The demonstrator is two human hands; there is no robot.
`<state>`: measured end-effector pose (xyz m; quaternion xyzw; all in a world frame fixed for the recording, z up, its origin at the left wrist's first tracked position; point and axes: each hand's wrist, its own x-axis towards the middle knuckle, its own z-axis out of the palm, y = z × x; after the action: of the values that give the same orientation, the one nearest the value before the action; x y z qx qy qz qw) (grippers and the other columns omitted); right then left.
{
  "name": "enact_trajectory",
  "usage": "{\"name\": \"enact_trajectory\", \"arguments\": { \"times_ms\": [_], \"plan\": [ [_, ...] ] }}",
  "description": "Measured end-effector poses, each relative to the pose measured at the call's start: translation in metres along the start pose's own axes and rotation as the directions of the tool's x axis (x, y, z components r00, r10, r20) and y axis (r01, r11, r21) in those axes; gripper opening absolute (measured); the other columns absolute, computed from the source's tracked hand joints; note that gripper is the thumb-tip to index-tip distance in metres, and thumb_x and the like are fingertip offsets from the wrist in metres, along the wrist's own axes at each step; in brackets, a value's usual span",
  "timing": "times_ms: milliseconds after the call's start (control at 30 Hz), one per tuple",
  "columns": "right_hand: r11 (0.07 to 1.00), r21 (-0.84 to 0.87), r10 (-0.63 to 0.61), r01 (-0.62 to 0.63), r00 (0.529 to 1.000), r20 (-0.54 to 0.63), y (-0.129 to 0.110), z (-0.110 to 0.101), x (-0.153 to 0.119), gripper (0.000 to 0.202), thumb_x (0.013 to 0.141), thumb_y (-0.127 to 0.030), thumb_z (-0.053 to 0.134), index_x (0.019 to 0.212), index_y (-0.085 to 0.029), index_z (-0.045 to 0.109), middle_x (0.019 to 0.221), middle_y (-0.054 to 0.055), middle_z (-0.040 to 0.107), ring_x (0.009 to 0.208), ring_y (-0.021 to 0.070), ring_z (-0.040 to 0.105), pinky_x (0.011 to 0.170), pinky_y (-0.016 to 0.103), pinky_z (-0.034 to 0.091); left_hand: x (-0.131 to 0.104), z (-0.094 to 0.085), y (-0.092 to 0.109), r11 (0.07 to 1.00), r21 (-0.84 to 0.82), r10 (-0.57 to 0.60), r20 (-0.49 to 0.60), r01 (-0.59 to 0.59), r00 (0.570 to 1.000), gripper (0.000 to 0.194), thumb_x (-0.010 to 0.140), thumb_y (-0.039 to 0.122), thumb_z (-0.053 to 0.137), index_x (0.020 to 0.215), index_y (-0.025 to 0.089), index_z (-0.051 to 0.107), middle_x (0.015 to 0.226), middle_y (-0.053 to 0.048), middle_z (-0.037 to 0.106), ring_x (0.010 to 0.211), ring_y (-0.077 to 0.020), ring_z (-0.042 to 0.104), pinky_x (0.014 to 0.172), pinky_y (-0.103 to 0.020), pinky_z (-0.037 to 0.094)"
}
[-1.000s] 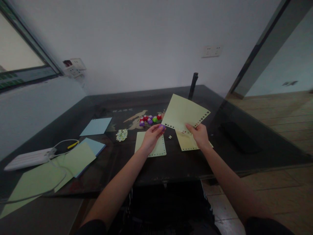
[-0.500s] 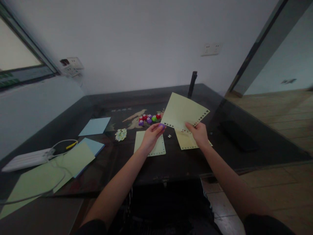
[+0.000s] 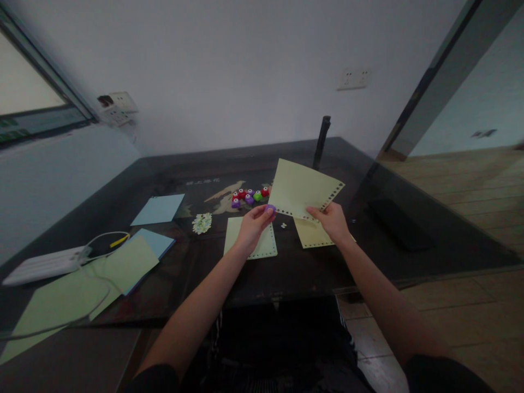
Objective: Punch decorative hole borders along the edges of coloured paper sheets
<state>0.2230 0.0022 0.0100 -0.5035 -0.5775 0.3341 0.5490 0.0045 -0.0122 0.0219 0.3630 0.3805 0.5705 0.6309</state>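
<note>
Between the fingers of my left hand is a small purple punch, at the lower left corner of a raised pale yellow sheet. My right hand pinches that sheet by its lower edge. Small holes run along its lower and right edges. Beneath my left hand lies a second punched sheet, and a yellowish one is partly under my right hand. Several red, purple and green punches stand in a cluster behind. Tiny paper bits lie between the sheets.
On the dark table, a pile of small cut-outs, a blue sheet, green sheets and a white power strip with a cable are at the left. A black upright object stands behind; a dark flat object lies right.
The raised sheet has shifted slightly left and its angle has changed a little, with my right hand moving along. My left hand stays nearly in place with the purple punch.
</note>
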Motion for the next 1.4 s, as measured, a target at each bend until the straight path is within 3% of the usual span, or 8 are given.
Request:
{"name": "enact_trajectory", "arguments": {
  "times_ms": [133,200,367,967,1400],
  "plan": [
    [0.999,-0.039,0.024,-0.022,0.999,0.048,0.003,-0.003,0.001,0.037,0.064,-0.037,0.073,0.093,-0.013,0.071,0.095,0.012,0.072,0.086,0.027,0.069,0.081,0.044,0.053,0.001,-0.005,-0.002,0.983,0.184,0.001,-0.05,0.009,0.999,0.034,0.065,0.036,0.076,0.092,0.017,0.069,0.091,-0.005,0.069,0.075,-0.0119,0.062,0.07,-0.023,0.046],
    [0.999,-0.05,0.019,-0.015,0.998,0.062,0.003,-0.003,0.001,0.035,0.065,-0.036,0.072,0.092,-0.013,0.072,0.095,0.011,0.073,0.087,0.0271,0.069,0.083,0.044,0.052,0.002,-0.006,-0.002,0.985,0.172,0.009,-0.048,-0.001,0.999,0.035,0.065,0.037,0.077,0.092,0.016,0.068,0.089,-0.006,0.069,0.069,-0.0106,0.061,0.068,-0.023,0.045],
    [0.998,-0.064,0.016,-0.012,0.998,0.067,0.004,-0.005,0.003,0.033,0.064,-0.034,0.071,0.09,-0.012,0.072,0.095,0.012,0.072,0.088,0.0275,0.069,0.086,0.046,0.051,0.003,-0.004,-0.002,0.996,0.088,-0.013,-0.016,0.015,1.0,0.034,0.064,0.029,0.079,0.09,0.012,0.066,0.084,-0.007,0.069,0.067,-0.0106,0.062,0.075,-0.028,0.049],
    [0.997,-0.071,0.047,-0.041,0.995,0.084,0.0,-0.009,0.004,0.03,0.062,-0.032,0.072,0.086,-0.013,0.073,0.09,0.01,0.073,0.083,0.0273,0.069,0.079,0.043,0.053,0.005,-0.006,-0.004,0.99,0.142,-0.014,0.031,0.01,0.999,0.039,0.058,0.024,0.082,0.091,0.011,0.066,0.083,-0.008,0.07,0.071,-0.0143,0.066,0.079,-0.033,0.051],
    [0.998,-0.054,0.035,-0.03,0.995,0.095,0.002,-0.012,0.005,0.03,0.063,-0.031,0.072,0.088,-0.014,0.073,0.094,0.01,0.073,0.087,0.0263,0.068,0.084,0.045,0.051,0.007,-0.009,-0.006,0.979,0.204,0.022,0.027,-0.027,0.999,0.044,0.055,0.022,0.082,0.095,0.012,0.068,0.09,-0.009,0.071,0.084,-0.0181,0.065,0.088,-0.036,0.047]
  ]
}}
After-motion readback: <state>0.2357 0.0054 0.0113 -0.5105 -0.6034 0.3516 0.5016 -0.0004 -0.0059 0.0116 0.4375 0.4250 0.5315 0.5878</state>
